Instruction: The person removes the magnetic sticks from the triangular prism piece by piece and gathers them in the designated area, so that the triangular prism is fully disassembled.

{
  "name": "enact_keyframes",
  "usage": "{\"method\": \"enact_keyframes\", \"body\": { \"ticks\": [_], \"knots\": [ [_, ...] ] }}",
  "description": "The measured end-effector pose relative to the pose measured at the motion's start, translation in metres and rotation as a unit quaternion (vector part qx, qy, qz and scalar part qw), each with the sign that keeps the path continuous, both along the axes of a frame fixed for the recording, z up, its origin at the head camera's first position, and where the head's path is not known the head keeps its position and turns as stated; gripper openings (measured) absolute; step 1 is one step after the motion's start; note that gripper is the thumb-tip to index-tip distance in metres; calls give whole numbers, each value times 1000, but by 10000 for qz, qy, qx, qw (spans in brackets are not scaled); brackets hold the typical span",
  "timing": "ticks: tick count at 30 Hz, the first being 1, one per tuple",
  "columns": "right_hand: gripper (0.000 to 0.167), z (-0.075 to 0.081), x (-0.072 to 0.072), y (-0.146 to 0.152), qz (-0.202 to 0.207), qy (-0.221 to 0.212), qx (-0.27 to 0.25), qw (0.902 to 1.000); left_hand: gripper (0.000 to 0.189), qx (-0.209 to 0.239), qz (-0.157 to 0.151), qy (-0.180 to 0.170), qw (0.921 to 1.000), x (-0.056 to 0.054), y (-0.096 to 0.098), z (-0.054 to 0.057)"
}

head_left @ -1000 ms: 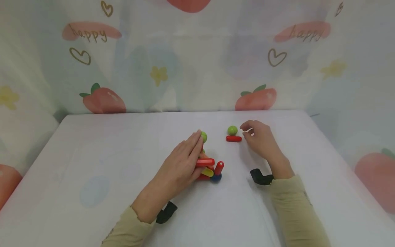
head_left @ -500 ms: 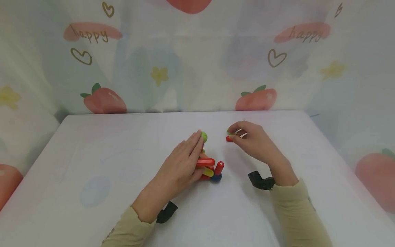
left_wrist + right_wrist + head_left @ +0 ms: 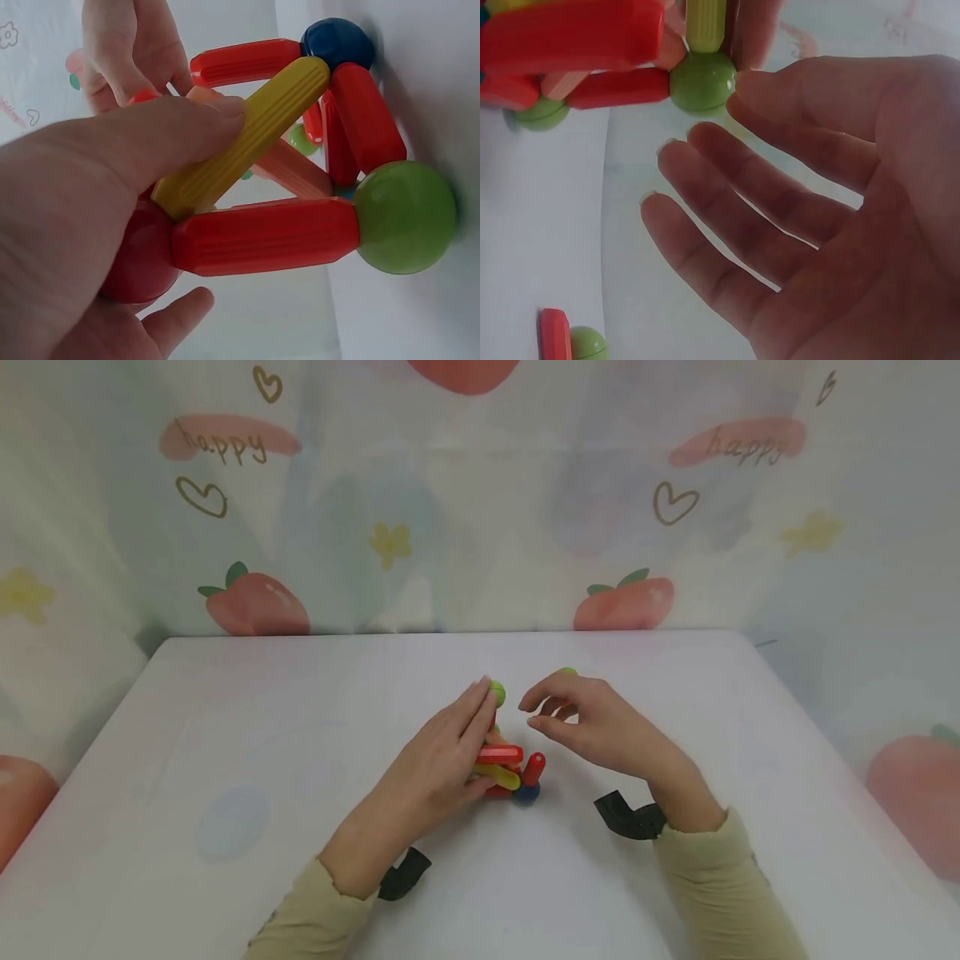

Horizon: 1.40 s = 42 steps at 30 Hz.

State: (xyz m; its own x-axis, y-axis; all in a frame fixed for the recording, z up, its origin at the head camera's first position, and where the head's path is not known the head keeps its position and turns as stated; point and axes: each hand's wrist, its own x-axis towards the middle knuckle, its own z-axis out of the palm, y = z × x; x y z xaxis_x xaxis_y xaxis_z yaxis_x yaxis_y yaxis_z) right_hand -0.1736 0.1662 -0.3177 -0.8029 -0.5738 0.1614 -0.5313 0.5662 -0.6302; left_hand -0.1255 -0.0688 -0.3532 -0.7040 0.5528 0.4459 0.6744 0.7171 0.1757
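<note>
Right hand [image 3: 600, 727] moved from the loose green ball [image 3: 568, 671] toward the rod-and-ball frame [image 3: 504, 755] on the bench [image 3: 217, 718], fingers loosely curved, empty; left hand [image 3: 431, 768] pinches the frame, whose joints could pop apart if bumped.

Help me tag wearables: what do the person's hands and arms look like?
The left sleeve and right sleeve are pale khaki, wrinkled, ending short of the wrists. The left hand and right hand are bare, without visible rings. A curved black piece shows at each wrist.
</note>
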Motion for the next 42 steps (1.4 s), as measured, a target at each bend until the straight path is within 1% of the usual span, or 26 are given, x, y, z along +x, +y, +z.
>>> {"method": "enact_keyframes", "body": {
  "ticks": [3, 6, 10, 12, 16, 21, 29, 32, 36, 42],
  "knots": [
    [19, 1, 4, -4, 217, -92, 24, 9997, 94, 153, -24, -77, 9999, -1, -2, 0],
    [18, 2, 8, -10, 528, -132, -39, 9985, 97, 156, 80, -182, 9997, -2, -4, 0],
    [16, 5, 14, -18, 870, -322, -105, 9956, 101, -2, 206, -268, 9994, -4, -5, -1],
    [15, 6, 17, -22, 996, -448, -112, 9940, 100, -28, 210, -267, 9994, -5, -4, -2],
    [16, 5, 21, -29, 1175, -498, -77, 9918, 101, -94, 258, -366, 9990, -3, -3, -2],
    [18, 4, 22, -32, 1197, -460, -51, 9917, 101, -178, 341, -480, 9981, -2, -3, -2],
    [19, 0, 22, -36, 1237, -419, 19, 9914, 100, -211, 362, -629, 9971, -3, -2, 0],
    [22, -1, 21, -36, 1282, -247, 16, 9914, 100, -235, 343, -573, 9975, -3, -1, 1],
    [23, -1, 20, -35, 1244, -23, 42, 9922, 101, -259, 333, -467, 9980, -4, -1, 1],
    [24, -1, 19, -35, 1232, -27, 125, 9923, 101, -223, 309, -442, 9983, -4, -3, 0]
  ]
}}
